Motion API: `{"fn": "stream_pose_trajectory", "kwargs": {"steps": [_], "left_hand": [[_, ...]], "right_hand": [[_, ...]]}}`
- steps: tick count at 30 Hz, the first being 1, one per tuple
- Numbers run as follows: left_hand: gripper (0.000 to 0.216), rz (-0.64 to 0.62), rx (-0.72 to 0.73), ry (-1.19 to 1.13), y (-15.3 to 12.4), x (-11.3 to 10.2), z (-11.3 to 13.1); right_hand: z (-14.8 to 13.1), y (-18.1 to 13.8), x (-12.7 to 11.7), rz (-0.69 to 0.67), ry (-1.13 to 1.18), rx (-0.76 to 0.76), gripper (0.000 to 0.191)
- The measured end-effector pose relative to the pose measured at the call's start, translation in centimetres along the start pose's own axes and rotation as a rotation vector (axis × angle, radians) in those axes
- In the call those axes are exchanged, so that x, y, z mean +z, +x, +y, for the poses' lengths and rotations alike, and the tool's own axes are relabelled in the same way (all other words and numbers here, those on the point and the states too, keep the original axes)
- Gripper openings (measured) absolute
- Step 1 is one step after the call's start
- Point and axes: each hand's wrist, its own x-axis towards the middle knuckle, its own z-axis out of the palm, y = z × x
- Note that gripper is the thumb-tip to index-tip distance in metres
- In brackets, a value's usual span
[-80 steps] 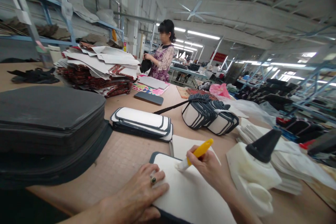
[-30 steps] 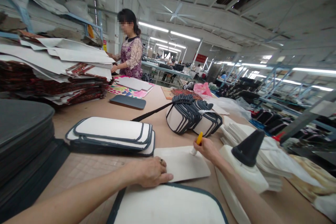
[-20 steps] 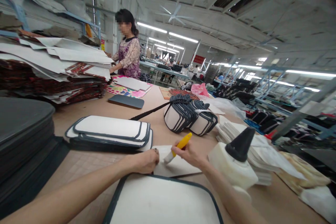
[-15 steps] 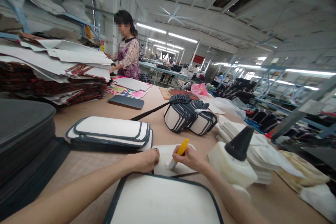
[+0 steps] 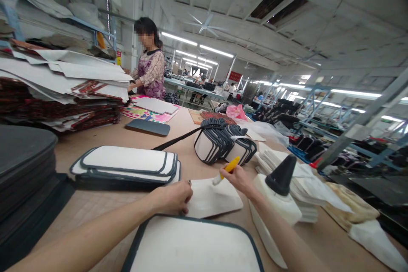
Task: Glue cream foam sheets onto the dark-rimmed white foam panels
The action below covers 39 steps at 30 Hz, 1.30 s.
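From the head camera, the right hand [image 5: 239, 177] pinches a yellow-handled applicator with a whitish tip [image 5: 226, 170] in its grip, fingers pressed together around the yellow barrel. The applicator's long axis runs on a slant: the yellow end points up and to the right, away from the person, and the whitish tip points down and to the left, touching the far edge of a small white fabric panel with rounded corners [image 5: 212, 199]. That panel lies flat on the tan worktop [image 5: 105, 214], its long side running left to right. The left hand [image 5: 172, 196] rests on the panel's near left edge, fingers curled and pressed down on it; whether its grip closes on anything cannot be told. A ring shows on one finger.

Just in front of both hands lies a larger white panel with dark piping [image 5: 193, 246]. Just right of the right forearm stands a white squeeze bottle with a black cone cap [image 5: 280, 191], upright. Beyond the small panel sit a flat stack of white dark-edged panels [image 5: 126, 165] and an upright fanned bundle of the same [image 5: 223, 144].

A red sign [image 5: 234, 76] hangs far off; its writing is too small to read. Another person in a patterned top [image 5: 149, 74] stands at the worktop's far end.
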Motion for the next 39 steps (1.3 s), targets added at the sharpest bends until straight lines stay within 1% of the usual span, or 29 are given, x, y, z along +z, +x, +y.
{"fn": "stream_pose_trajectory", "kwargs": {"steps": [2,4,8,11,14,16,17,19,21,23,25,26,28,30,31,32,33,34,35,37,38,39], "left_hand": [[0.03,0.003,0.002,0.04,0.3,-0.2,0.5],[0.038,0.004,-0.001,0.1,0.6,-0.5,1.2],[0.048,-0.016,-0.025,0.218,1.1,-0.8,2.4],[0.047,-0.028,0.008,0.239,1.4,-0.8,2.5],[0.039,-0.068,0.039,0.2,1.4,-0.8,2.0],[0.022,-0.115,0.055,0.15,1.4,-1.2,1.4],[0.017,-0.133,0.061,0.117,1.3,-1.5,1.0],[0.025,-0.126,0.061,0.047,0.6,-2.4,0.4],[0.033,-0.051,0.037,-0.014,-0.9,-3.7,0.3],[0.036,0.053,0.001,-0.052,-3.5,-5.2,0.9],[0.039,0.127,-0.009,-0.092,-7.2,-6.5,2.6],[0.039,0.137,0.005,-0.116,-9.2,-6.9,3.7],[0.041,0.097,0.068,-0.198,-13.0,-7.2,6.1],[0.04,-0.015,0.087,-0.173,-15.8,-6.6,8.2],[0.038,-0.072,0.079,-0.134,-16.8,-6.1,8.9],[0.036,-0.114,0.066,-0.094,-17.3,-5.5,9.5],[0.032,-0.138,0.054,-0.061,-17.6,-5.0,9.8],[0.029,-0.143,0.045,-0.038,-17.7,-4.6,9.9],[0.026,-0.135,0.043,-0.028,-17.6,-4.3,9.9],[0.025,-0.108,0.064,-0.033,-17.3,-3.9,9.6],[0.026,-0.087,0.069,-0.039,-17.2,-3.9,9.4],[0.027,-0.067,0.07,-0.045,-17.1,-3.9,9.2]], "right_hand": [[-0.2,0.8,0.7,-0.011,0.035,0.009,0.025],[0.3,1.0,0.7,-0.001,0.043,0.043,0.025],[1.6,0.6,-1.0,0.097,0.052,0.078,0.023],[0.4,-0.4,-2.5,0.166,0.137,0.039,0.025],[-2.4,-2.9,-3.6,0.189,0.288,-0.013,0.032],[-4.6,-5.7,-3.9,0.17,0.379,-0.031,0.038],[-5.7,-7.3,-3.9,0.159,0.422,-0.026,0.039],[-7.6,-10.7,-3.4,0.159,0.505,0.0,0.036],[-9.1,-13.6,-2.7,0.202,0.541,0.022,0.03],[-10.3,-15.3,-1.9,0.26,0.513,0.028,0.025],[-11.5,-15.7,-1.1,0.268,0.495,0.019,0.024],[-12.2,-15.6,-0.7,0.252,0.506,0.01,0.025],[-13.7,-14.9,0.2,0.16,0.561,-0.032,0.028],[-14.7,-14.2,1.0,0.039,0.604,-0.099,0.029],[-14.8,-14.0,1.3,-0.02,0.592,-0.13,0.028],[-14.4,-14.0,1.4,-0.066,0.559,-0.148,0.027],[-13.7,-14.2,1.3,-0.083,0.506,-0.15,0.025],[-12.6,-14.5,0.9,-0.073,0.438,-0.132,0.023],[-11.5,-14.9,0.4,-0.04,0.366,-0.095,0.023],[-9.7,-15.9,-0.8,0.081,0.259,0.006,0.023],[-9.4,-16.4,-1.3,0.141,0.233,0.045,0.024],[-9.8,-16.8,-1.6,0.18,0.234,0.06,0.024]]}}
